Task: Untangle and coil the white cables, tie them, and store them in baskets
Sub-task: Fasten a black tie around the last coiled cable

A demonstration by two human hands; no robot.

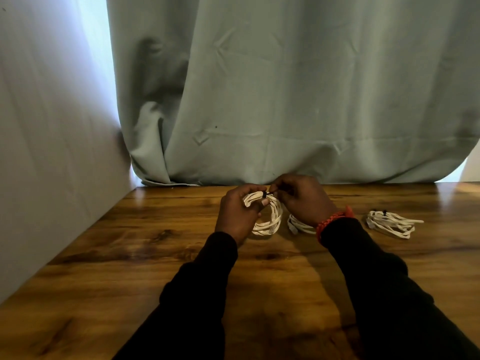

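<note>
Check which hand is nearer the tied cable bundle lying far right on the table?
Right. The right hand is up at the held coil, closer to the tied cable bundle. The left hand grips that coil farther left.

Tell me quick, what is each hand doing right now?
Left hand: closed around a coil of white cable.
Right hand: fingers pinching the small black tie at the top of that coil.
</note>
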